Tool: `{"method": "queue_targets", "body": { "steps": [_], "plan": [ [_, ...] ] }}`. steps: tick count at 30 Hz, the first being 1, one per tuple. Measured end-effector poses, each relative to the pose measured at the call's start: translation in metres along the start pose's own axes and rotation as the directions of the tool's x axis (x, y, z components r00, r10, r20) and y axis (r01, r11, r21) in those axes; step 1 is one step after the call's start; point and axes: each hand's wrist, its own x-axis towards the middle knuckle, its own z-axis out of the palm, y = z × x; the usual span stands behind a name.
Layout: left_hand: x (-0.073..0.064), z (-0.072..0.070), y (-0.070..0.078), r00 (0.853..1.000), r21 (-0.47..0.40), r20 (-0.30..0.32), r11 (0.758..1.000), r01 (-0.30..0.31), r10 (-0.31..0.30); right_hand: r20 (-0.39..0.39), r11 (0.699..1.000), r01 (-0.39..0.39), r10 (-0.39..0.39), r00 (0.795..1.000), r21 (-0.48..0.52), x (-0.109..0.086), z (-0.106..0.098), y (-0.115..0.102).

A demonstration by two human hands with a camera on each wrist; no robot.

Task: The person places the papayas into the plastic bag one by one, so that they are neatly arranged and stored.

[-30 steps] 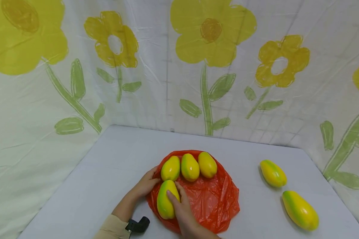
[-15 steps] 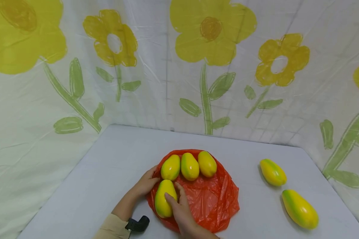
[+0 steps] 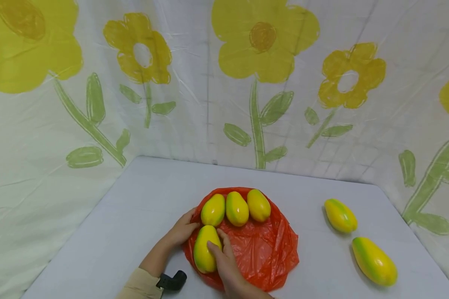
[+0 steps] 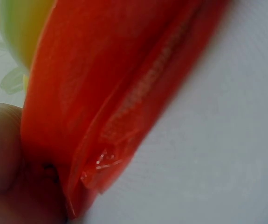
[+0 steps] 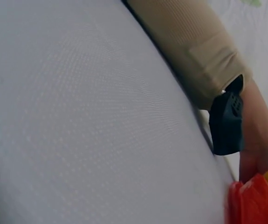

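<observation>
Well, by the look of it, more than half is done: 3 yellow fruits (image 3: 237,209) sit in a row at the far side of the red bag (image 3: 284,259), & a 4th fruit (image 3: 201,254) is over the bag's near L part. R hand (image 3: 227,261) grips that one, thumb on top, so it's prob. not quite done. L hand (image 3: 183,229) pinches the bag's L edge. What's left, I'd say: far fruit (image 3: 341,215) & near fruit (image 3: 375,262), both out on the table (image 3: 314,274), R of the bag, w/ no hand by them. Hard to see: can't tell if the 4th fruit sits on the bag's floor or is held up a bit, or if it touches the row. R hand hides some of it, & R arm is cut off. L wrist view is blurry, mostly red plastic. R wrist view misses R hand; it's mostly table, w/ a tan sleeve (image 5: 189,46) & just a bit of bag.
</observation>
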Motion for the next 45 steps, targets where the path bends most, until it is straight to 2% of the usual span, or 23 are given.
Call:
{"method": "queue_targets", "body": {
  "steps": [6, 10, 17, 25, 31, 36, 39, 42, 45],
  "plan": [
    [0.001, 0.0, 0.0, 1.0, 0.005, 0.008, 1.0, -0.002, 0.002, 0.006, 0.998, 0.056, -0.056, 0.998, -0.01, -0.006, -0.01, -0.008],
    [0.001, -0.001, 0.0, 1.0, 0.005, 0.011, 1.0, 0.002, -0.002, 0.07, 0.994, 0.11, -0.109, 0.992, -0.009, -0.013, -0.021, -0.012],
    [0.0, 0.0, 0.001, 1.0, -0.001, 0.009, 1.0, 0.007, -0.007, 0.152, 0.995, 0.076, -0.065, 0.986, -0.065, -0.024, -0.046, -0.022],
    [0.001, 0.0, 0.0, 1.0, 0.017, 0.0, 1.0, 0.024, -0.024, 0.228, 0.982, 0.125, -0.09, 0.97, -0.144, -0.03, -0.082, -0.039],
    [0.001, 0.0, 0.002, 1.0, 0.027, 0.004, 1.0, 0.017, -0.017, 0.293, 0.953, 0.178, -0.102, 0.951, -0.244, -0.036, -0.115, -0.052],
    [0.001, 0.0, 0.001, 1.0, 0.026, -0.004, 0.999, 0.02, -0.02, 0.277, 0.94, 0.176, -0.093, 0.956, -0.293, -0.042, -0.144, -0.061],
    [0.002, 0.0, 0.001, 1.0, 0.026, -0.008, 0.999, 0.021, -0.021, 0.286, 0.928, 0.192, -0.099, 0.953, -0.319, -0.046, -0.162, -0.067],
    [0.001, 0.001, 0.0, 1.0, 0.025, -0.009, 1.0, 0.018, -0.018, 0.306, 0.905, 0.23, -0.119, 0.945, -0.359, -0.05, -0.179, -0.071],
    [0.001, 0.001, 0.0, 1.0, 0.026, -0.01, 1.0, 0.018, -0.018, 0.32, 0.866, 0.299, -0.174, 0.931, -0.401, -0.056, -0.195, -0.073]
  ]
}}
